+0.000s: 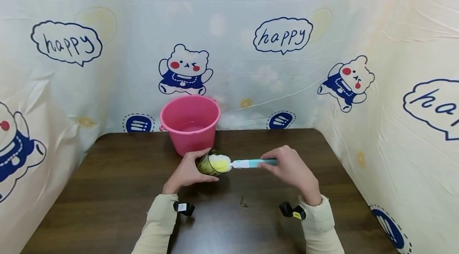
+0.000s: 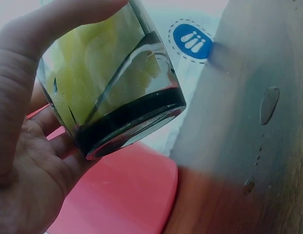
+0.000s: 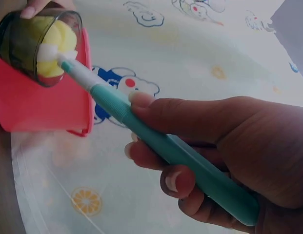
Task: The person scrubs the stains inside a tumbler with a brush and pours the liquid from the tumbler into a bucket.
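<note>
My left hand [image 1: 190,171] grips a dark, see-through glass [image 1: 205,165], tipped on its side with its mouth toward the right. In the left wrist view the thumb and fingers wrap round the glass [image 2: 117,83], its thick base facing the camera. A yellow and white sponge head [image 3: 58,36] fills the inside of the glass and shows at its mouth. It sits on the end of a cup brush with a teal and white handle [image 3: 166,146]. My right hand [image 1: 291,168] holds that handle, thumb on one side and fingers curled round the other.
A pink bucket [image 1: 191,134] stands on the brown wooden table [image 1: 118,190], just behind the glass. Small water drops [image 1: 244,202] lie on the tabletop between my forearms. A patterned cloth [image 1: 233,26] hangs round the back and sides.
</note>
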### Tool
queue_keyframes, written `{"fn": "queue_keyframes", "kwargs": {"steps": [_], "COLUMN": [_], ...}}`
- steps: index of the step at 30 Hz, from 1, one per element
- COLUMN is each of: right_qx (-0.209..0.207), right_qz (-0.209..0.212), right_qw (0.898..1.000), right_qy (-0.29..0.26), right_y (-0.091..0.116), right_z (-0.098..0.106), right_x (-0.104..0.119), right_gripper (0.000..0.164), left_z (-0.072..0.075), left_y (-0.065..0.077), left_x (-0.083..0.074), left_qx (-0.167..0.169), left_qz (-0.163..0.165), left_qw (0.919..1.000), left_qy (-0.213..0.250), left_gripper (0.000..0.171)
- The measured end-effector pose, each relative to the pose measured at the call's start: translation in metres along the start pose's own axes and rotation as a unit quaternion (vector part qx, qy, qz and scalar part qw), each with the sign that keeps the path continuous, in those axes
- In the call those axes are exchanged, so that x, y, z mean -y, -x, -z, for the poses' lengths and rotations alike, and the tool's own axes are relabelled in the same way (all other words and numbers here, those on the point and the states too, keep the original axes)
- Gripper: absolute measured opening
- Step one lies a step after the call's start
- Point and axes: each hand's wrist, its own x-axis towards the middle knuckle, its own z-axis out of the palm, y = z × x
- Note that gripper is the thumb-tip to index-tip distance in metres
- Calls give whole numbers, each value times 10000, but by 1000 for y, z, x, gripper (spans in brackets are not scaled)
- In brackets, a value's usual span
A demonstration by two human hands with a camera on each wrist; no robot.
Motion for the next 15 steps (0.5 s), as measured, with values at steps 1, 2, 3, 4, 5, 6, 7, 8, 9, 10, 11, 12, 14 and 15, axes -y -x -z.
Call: {"fn": "queue_keyframes", "kwargs": {"steps": [1, 2, 3, 4, 5, 6, 7, 8, 9, 10, 11, 12, 14, 15], "right_qx": [-79, -145, -172, -160, -110, -23, 87, 205, 293, 318, 280, 189, -56, -178], "right_qz": [-32, -99, -158, -189, -234, -250, -249, -218, -168, -97, -74, -28, 58, 67], "right_qw": [10000, 9998, 9997, 9995, 9994, 9993, 9993, 9993, 9993, 9994, 9996, 9998, 9999, 9997], "right_qy": [19, 60, 110, 186, 232, 264, 247, 209, 155, 91, 28, 16, 87, 173], "right_y": [0, -1, -1, -2, -2, -3, -3, -2, -2, -2, -2, -1, -1, -1], "right_z": [0, -1, -1, -2, -3, -3, -3, -3, -3, -2, -1, -1, 0, -1], "right_x": [-1, -2, -2, -3, -3, -3, -3, -3, -3, -3, -3, -3, -4, -5], "right_gripper": [11, 11, 12, 12, 13, 14, 14, 14, 14, 14, 13, 13, 13, 13], "left_z": [0, 0, 0, 0, 0, 0, 0, -1, -1, -1, -2, -2, -2, -2], "left_y": [0, 0, 0, 0, 1, 1, 1, 1, 1, 0, 0, -1, -1, -1], "left_x": [0, 0, 0, 1, 2, 3, 4, 4, 5, 5, 5, 4, 3, 2], "left_qx": [-1, -5, -32, -73, -118, -148, -151, -140, -140, -122, -89, -51, -12, -13], "left_qz": [-37, -55, -67, -75, -85, -81, -71, -41, -25, -8, -11, -5, -20, -17], "left_qw": [10000, 10000, 10000, 9999, 9999, 9998, 9998, 9999, 9999, 9999, 9999, 10000, 9999, 9999], "left_qy": [14, 26, 39, 56, 78, 75, 63, 59, 62, 69, 79, 77, 122, 117], "left_gripper": [98, 97, 97, 96, 97, 96, 96, 96, 97, 97, 98, 98, 99, 99]}}
